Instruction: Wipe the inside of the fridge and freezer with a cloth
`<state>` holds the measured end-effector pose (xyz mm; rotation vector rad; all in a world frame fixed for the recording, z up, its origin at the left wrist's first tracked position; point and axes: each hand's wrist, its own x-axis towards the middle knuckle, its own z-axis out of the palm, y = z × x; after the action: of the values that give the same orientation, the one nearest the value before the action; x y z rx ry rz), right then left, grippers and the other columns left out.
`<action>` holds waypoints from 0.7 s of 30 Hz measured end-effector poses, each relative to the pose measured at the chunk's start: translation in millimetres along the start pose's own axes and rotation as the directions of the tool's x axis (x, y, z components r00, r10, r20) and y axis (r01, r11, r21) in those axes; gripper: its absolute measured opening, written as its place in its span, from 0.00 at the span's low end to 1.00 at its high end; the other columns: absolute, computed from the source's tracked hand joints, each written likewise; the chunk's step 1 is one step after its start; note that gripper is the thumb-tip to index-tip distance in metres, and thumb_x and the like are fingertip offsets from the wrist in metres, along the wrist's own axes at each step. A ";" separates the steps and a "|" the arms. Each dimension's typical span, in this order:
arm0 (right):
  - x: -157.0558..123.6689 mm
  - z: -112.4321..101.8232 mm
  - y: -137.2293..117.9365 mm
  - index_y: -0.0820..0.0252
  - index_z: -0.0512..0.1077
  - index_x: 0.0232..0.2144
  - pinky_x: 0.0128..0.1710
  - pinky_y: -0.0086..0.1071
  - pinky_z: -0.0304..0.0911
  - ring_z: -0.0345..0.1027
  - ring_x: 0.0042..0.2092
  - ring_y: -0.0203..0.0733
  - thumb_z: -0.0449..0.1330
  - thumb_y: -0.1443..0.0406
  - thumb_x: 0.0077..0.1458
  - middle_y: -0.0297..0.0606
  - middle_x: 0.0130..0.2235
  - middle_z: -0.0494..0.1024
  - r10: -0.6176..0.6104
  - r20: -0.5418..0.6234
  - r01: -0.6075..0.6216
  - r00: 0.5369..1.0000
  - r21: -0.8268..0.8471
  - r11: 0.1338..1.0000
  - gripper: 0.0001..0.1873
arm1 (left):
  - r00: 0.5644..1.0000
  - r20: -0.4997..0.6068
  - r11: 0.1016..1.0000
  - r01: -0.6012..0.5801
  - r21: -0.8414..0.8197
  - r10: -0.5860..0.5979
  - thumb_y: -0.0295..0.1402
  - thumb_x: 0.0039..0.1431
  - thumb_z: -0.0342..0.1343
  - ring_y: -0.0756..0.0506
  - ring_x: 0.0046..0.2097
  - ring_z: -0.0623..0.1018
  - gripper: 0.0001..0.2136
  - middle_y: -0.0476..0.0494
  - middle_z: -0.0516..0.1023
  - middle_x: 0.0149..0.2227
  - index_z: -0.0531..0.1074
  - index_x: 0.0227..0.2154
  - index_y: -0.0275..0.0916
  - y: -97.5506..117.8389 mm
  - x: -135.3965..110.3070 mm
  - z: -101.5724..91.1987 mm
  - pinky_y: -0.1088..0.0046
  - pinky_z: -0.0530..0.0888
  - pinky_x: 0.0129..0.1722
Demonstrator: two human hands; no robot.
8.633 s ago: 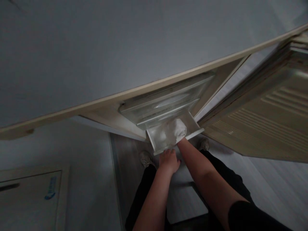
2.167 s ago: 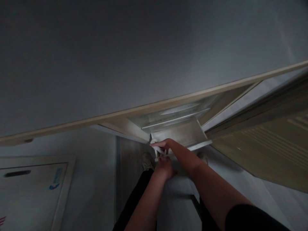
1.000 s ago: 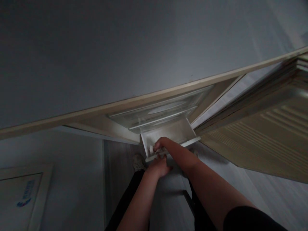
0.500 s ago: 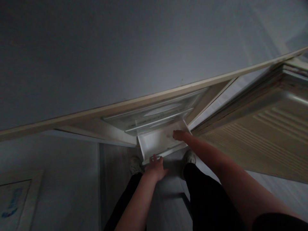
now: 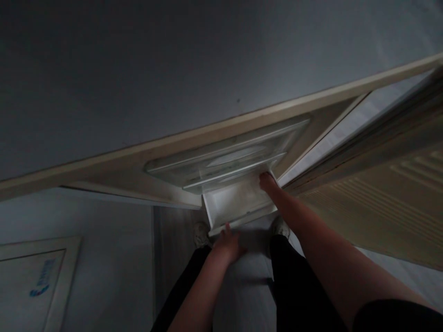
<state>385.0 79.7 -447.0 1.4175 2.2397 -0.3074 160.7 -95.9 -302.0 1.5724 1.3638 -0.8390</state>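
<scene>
A white drawer [image 5: 231, 203] is pulled out low in the open cabinet, which looks like a fridge or freezer. My left hand [image 5: 226, 244] is at its front edge; one fingertip reaches the rim and the thumb stands apart, so the hand is open. My right hand [image 5: 267, 181] is inside the drawer near its right wall, fingers closed. Whatever it may hold is hidden. Above the drawer sits a clear front panel [image 5: 235, 157] with a pale oval on it.
The cabinet's door [image 5: 374, 198], ribbed inside, stands swung out on the right. A broad grey surface [image 5: 207, 64] fills the top. My shoes [image 5: 279, 227] are on the floor just before the drawer. A framed white panel with a blue mark [image 5: 41, 276] is at lower left.
My right hand has moved from the drawer's middle toward its right back part. My left hand stays at the front edge. The view has shifted slightly.
</scene>
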 end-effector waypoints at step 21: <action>-20.3 -16.1 7.5 0.76 0.76 0.51 0.64 0.50 0.49 0.56 0.62 0.61 0.48 0.74 0.60 0.62 0.62 0.65 -0.073 -0.069 0.068 0.995 -0.081 0.994 0.23 | 0.998 -0.004 0.997 0.065 0.028 -0.065 0.47 0.58 0.58 0.21 0.71 0.49 0.36 0.29 0.38 0.74 0.59 0.68 0.45 18.6 1.6 0.8 0.43 0.67 0.60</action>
<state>394.7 73.8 -422.5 1.3308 2.3372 -0.1922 179.3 -96.4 -300.4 1.5587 1.4179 -0.8991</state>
